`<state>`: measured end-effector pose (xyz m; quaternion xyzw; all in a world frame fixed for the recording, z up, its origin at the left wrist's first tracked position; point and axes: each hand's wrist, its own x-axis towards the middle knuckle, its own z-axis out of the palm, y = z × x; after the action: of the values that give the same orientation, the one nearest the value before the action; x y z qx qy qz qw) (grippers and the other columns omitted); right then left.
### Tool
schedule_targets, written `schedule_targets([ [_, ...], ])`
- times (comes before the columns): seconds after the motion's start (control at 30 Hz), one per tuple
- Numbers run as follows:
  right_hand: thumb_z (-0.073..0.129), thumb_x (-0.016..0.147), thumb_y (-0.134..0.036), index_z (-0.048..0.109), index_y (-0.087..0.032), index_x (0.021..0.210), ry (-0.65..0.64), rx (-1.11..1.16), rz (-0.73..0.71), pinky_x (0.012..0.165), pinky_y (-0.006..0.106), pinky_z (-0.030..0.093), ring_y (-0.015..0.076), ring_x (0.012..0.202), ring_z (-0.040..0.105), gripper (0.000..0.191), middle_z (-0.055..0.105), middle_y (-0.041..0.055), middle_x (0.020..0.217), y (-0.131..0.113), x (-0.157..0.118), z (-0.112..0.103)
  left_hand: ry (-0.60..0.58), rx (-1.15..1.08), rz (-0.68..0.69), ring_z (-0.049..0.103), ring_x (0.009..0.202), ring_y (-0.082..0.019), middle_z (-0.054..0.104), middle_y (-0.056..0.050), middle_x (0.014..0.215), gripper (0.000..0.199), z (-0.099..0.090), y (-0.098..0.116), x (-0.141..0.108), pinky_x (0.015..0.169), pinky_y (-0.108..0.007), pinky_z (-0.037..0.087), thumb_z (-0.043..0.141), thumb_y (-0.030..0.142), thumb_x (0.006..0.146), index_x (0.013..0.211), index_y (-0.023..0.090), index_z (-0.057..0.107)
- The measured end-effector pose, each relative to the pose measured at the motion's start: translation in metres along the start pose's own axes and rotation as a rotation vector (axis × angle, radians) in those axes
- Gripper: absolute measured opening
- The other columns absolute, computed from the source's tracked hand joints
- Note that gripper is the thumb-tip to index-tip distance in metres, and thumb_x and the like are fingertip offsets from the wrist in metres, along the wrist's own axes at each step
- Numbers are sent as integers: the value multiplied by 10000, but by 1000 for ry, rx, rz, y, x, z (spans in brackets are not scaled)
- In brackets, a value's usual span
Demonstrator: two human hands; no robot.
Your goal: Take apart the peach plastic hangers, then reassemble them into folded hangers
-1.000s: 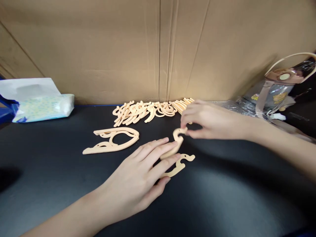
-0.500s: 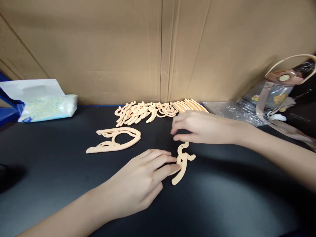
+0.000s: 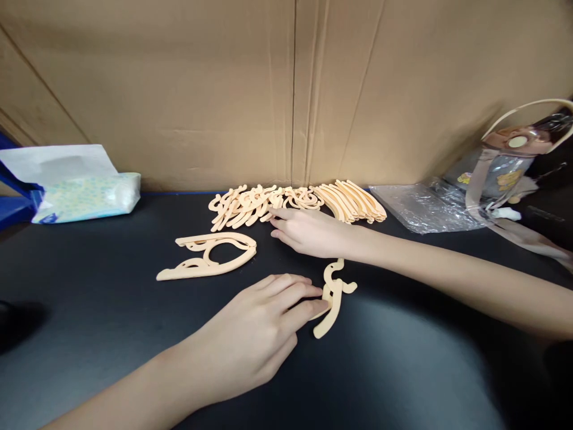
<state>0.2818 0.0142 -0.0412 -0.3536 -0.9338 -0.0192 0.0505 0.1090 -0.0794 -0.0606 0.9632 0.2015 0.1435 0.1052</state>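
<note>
My left hand (image 3: pixel 262 328) is at the centre front, its fingertips closed on a small group of beige plastic folding hanger pieces (image 3: pixel 331 298); a curved hook piece and short arms overlap there. My right hand (image 3: pixel 308 230) reaches over to the back pile, its fingers slightly apart and touching the ends of loose curved hanger pieces (image 3: pixel 242 206). What lies under those fingertips is partly hidden. To the left lies a folded beige hanger (image 3: pixel 228 260), with its two arms side by side pointing left.
A neat row of hanger arms (image 3: pixel 351 200) lies at the back, right of the pile. Clear plastic bags (image 3: pixel 412 206) and a strapped water bottle (image 3: pixel 501 167) stand at the right. A tissue pack (image 3: pixel 89 194) lies at the left. A cardboard wall (image 3: pixel 201 89) borders the black table (image 3: pixel 111 334).
My right hand has moved left, from beside the row of hanger arms to the loose curved pieces in the pile. My left hand stays on its hanger pieces.
</note>
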Motion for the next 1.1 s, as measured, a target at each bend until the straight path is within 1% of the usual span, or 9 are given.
schedule_targets([
  [0.17,382,1041,-223,664,-39,1151,20,23,14,874,403,550,276,1032,681,354,606,174,1325,4,7,3,-9,0,1,520,1250,-206,624,-36,1315,504,1,0,-1,1040,-359,435,383,50,893,1351,199,533],
  [0.33,395,1031,-207,686,-75,1151,108,17,-14,888,372,516,253,1087,649,341,558,156,1387,13,8,11,-4,3,-4,530,1237,-199,627,-38,1306,509,1,0,-1,1034,-348,444,392,38,883,1345,198,534],
  [0.43,408,1020,-210,707,-112,1103,237,-48,-38,821,343,495,238,1067,634,326,619,126,1283,24,6,6,3,12,3,540,1228,-207,633,-45,1297,509,1,0,0,1022,-359,458,392,35,879,1339,193,540],
  [0.53,454,993,-208,722,-128,1018,340,-146,57,741,326,456,242,1031,614,281,672,118,1110,41,5,-5,12,15,15,548,1224,-204,636,-50,1296,502,0,0,1,1025,-352,461,392,30,883,1331,193,546],
  [0.63,560,946,-273,738,-134,945,308,-169,218,719,327,426,254,988,611,226,693,118,1021,58,5,-14,14,16,16,558,1213,-203,640,-57,1291,491,-1,1,1,1021,-340,465,399,27,886,1323,190,552],
  [0.73,637,892,-379,752,-137,886,242,-159,308,701,329,403,261,929,622,268,707,121,966,67,5,-14,14,9,18,560,1208,-206,635,-56,1295,493,-1,0,0,1016,-345,467,396,29,888,1328,192,547],
  [0.9,602,883,-311,761,-159,823,231,-141,307,672,317,368,228,809,632,228,726,91,854,69,5,-6,7,2,7,556,1204,-204,629,-50,1302,497,0,-1,1,1020,-346,460,396,25,887,1332,192,544],
  [1.0,584,862,-213,763,-152,792,237,-128,301,689,316,361,217,783,634,202,734,91,837,68,6,-5,0,3,4,545,1219,-200,619,-46,1320,507,-1,-1,2,1032,-343,451,394,21,885,1340,191,537],
  [1.1,594,877,-215,765,-145,798,251,-102,296,712,310,366,204,781,636,201,738,84,842,69,7,-6,-6,3,3,543,1218,-198,617,-44,1322,507,-2,0,1,1033,-342,450,393,26,886,1344,193,534],
])
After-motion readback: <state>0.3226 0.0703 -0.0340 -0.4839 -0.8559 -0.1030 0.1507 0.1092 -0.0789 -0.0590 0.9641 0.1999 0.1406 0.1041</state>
